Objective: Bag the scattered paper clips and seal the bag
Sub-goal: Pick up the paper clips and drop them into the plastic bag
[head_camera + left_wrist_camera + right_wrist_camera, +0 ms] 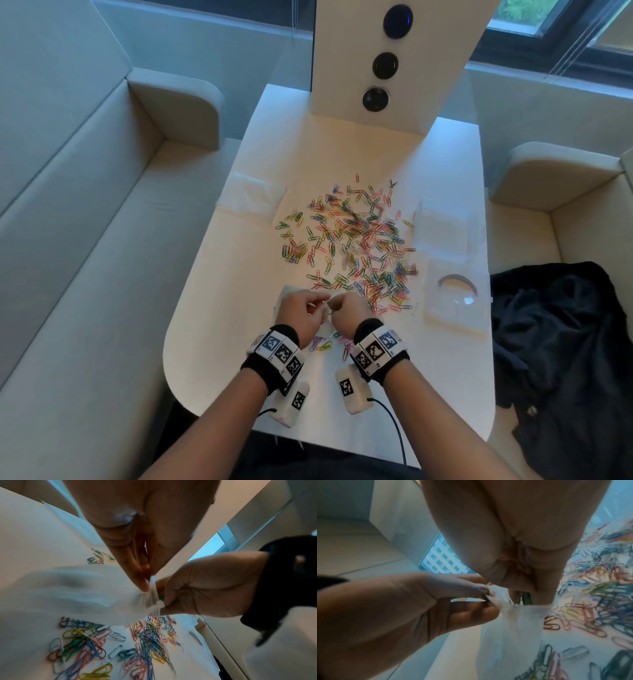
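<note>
Many coloured paper clips point(356, 240) lie scattered over the middle of the white table point(212, 359); several more point(82, 642) lie under my hands. Near the front edge I hold up a clear plastic bag point(85, 595), also seen as the bag point(510, 628) from the right wrist. My left hand point(303, 313) pinches one side of its mouth between thumb and fingertips point(145, 585). My right hand point(346, 311) is curled, fingertips at the bag's mouth, with green clips point(524, 597) showing between its fingers. The bag's inside is hidden.
More clear bags lie flat at the left point(251, 197) and right point(442, 226), and one with a ring-shaped item point(457, 286) near the right edge. A white panel point(342, 68) with three dark discs stands at the back. Dark clothing point(555, 342) lies on the right seat.
</note>
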Demonstrator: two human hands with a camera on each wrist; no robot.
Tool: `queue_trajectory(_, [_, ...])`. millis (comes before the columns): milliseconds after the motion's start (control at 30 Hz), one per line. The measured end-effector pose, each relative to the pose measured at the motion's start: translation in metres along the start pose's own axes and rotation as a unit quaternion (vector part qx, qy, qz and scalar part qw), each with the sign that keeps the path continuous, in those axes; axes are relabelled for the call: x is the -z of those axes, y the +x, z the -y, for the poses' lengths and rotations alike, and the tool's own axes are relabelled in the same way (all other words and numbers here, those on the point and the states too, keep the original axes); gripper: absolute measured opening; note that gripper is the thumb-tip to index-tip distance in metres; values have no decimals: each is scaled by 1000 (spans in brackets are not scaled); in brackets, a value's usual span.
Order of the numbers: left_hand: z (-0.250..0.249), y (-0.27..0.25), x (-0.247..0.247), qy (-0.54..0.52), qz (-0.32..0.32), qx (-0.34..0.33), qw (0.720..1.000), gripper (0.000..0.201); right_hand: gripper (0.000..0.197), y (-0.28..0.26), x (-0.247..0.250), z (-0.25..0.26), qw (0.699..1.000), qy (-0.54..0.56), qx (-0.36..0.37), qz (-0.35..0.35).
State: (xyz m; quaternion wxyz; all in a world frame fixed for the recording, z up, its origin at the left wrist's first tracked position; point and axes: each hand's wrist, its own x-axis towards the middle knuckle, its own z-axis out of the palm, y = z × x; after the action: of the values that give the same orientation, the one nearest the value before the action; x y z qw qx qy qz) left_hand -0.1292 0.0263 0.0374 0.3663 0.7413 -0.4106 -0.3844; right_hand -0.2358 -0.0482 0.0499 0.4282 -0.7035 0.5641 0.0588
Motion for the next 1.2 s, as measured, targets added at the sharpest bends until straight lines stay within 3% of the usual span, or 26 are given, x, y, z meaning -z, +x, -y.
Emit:
queue_trajectory(133, [3, 1, -2, 21, -25, 1, 999, 24, 21, -1, 1, 6, 999, -34, 8, -22])
queue_trajectory(233, [2, 3, 2, 16, -42, 13, 999, 23, 24, -7, 14, 2, 997, 20, 78, -17])
queue_trajectory(300, [0, 3, 9, 16, -53, 41, 998, 26, 21, -11, 27, -12, 988, 117, 84, -57])
queue_trajectory(367, [-2, 3, 23, 10, -71, 79, 994, 27, 21, -7, 37, -37, 984, 119, 42, -125])
queue_trajectory(400, [-4, 3, 33, 2, -89, 92, 992, 26, 31, -4, 39, -52, 988, 73, 4, -135])
queue_trajectory(500, [-7, 4, 71, -3, -160, 84, 984, 24, 89, 3, 27, -90, 989, -75, -111, -56])
queue_trajectory(567, [-8, 4, 95, 4, -204, 65, 977, 23, 102, 5, 9, -102, 986, -123, -101, -55])
queue_trajectory(667, [-8, 7, 118, 30, -245, 35, 968, 21, 87, 9, -16, -101, 975, -196, -29, -97])
queue_trajectory(833, [-6, 6, 122, 40, -248, -4, 968, 18, 43, 14, -28, -90, 972, -180, 58, -142])
queue_trajectory(967, [10, 5, 90, 25, -167, 32, 985, 18, 20, 17, -15, -96, 978, -106, 94, -153])
queue_trajectory(1100, [23, 3, 53, -1, -90, 72, 993, 15, 21, 17, 3, -116, 986, 69, -21, -153])
queue_trajectory(1167, [27, 3, 39, -15, -58, 89, 994, 15, 26, 15, 6, -124, 949, 272, -99, -126])
queue_trajectory(1200, [30, 3, 33, -25, -43, 96, 994, 15, 30, 12, 7, -125, 907, 390, -117, -105])
